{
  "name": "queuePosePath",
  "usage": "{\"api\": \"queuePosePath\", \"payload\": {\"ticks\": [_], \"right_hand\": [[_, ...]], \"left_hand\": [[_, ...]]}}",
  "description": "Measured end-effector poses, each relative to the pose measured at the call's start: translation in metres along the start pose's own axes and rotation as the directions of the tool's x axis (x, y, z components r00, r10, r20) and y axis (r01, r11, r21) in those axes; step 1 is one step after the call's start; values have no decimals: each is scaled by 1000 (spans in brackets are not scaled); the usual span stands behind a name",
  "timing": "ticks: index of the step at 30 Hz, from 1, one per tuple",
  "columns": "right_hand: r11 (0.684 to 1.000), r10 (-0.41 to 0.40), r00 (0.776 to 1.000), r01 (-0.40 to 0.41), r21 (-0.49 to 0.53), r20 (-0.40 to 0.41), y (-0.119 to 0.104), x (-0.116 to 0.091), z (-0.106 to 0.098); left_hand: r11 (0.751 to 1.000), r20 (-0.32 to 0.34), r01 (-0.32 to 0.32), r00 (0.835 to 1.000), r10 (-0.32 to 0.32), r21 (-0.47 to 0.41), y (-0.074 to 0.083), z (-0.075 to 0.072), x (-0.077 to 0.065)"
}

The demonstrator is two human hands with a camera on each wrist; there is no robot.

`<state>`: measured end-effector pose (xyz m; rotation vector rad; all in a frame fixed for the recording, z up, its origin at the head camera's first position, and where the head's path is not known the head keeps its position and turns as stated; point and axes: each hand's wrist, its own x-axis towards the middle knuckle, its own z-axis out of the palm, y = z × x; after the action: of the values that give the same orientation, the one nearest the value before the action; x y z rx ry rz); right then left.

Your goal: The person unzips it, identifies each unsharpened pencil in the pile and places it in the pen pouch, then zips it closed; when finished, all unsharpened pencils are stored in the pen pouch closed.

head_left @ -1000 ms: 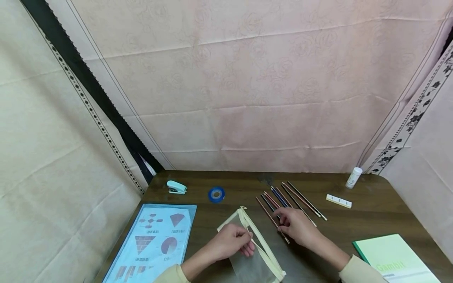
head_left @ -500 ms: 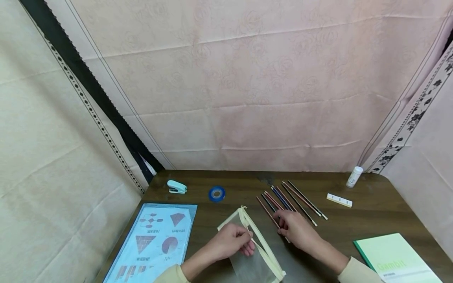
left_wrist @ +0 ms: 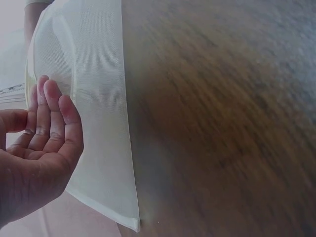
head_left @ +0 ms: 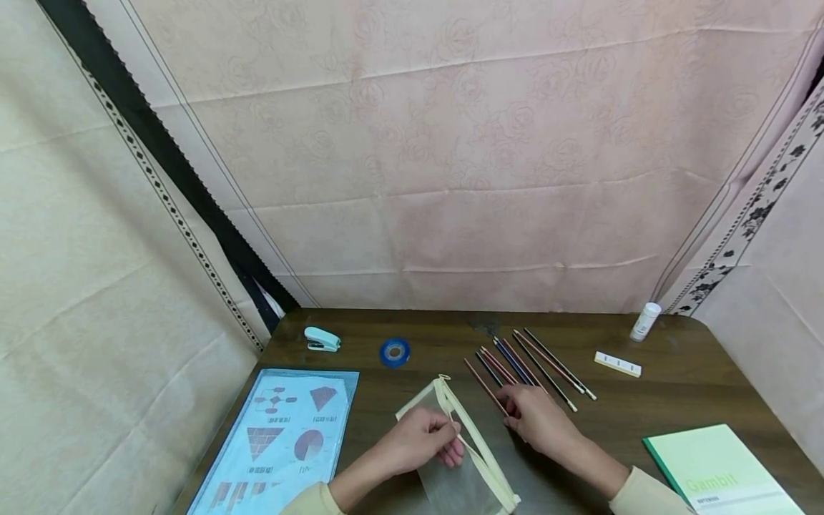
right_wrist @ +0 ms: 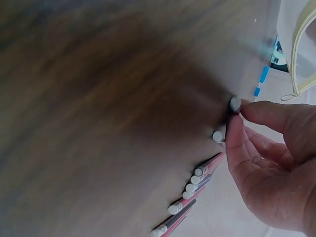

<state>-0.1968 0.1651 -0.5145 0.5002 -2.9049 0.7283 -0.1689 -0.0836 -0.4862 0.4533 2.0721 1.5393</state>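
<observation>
My left hand (head_left: pixel 418 440) pinches the opened edge of a see-through mesh zip pouch (head_left: pixel 444 490) with pale yellow trim, which lies slanted on the table. In the left wrist view, the other fingers of that hand (left_wrist: pixel 47 143) curve against the mesh (left_wrist: pixel 101 113). To the right, my right hand (head_left: pixel 541 418) pinches the leftmost pencil (head_left: pixel 484 385) near its white end, between thumb and forefinger, as the right wrist view also shows at the pencil tip (right_wrist: pixel 235 103). Beside it, several more pencils (right_wrist: pixel 177 209) lie loosely fanned on the table, partly hidden behind the right hand.
Toward the back stand a mint stapler (head_left: pixel 321 340), a blue tape roll (head_left: pixel 394 352) and a white bottle (head_left: pixel 645 322). A small white block (head_left: pixel 618 364) lies at right, above a green notebook (head_left: pixel 721 468). Blue printed sheet (head_left: pixel 277 436) lies left. Cloth (head_left: pixel 483 157) hangs behind the table.
My right hand has slid slightly down and left along the leftmost pencil, its fingers now covering the pencil's near end. The left hand and the pouch stay put.
</observation>
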Motion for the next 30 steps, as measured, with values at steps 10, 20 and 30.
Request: {"api": "queuePosePath", "payload": {"ticks": [10, 20, 30], "right_hand": [[999, -27, 1000, 27, -27, -3, 2, -4, 1], [992, -96, 994, 100, 78, -52, 4, -8, -7], [917, -58, 997, 74, 393, -52, -9, -16, -29]], "left_hand": [[1000, 4, -16, 1000, 16, -8, -2, 0, 1], [1000, 4, -17, 1000, 17, -13, -1, 0, -1], [1000, 0, -17, 1000, 17, 5, 1, -1, 0]]}}
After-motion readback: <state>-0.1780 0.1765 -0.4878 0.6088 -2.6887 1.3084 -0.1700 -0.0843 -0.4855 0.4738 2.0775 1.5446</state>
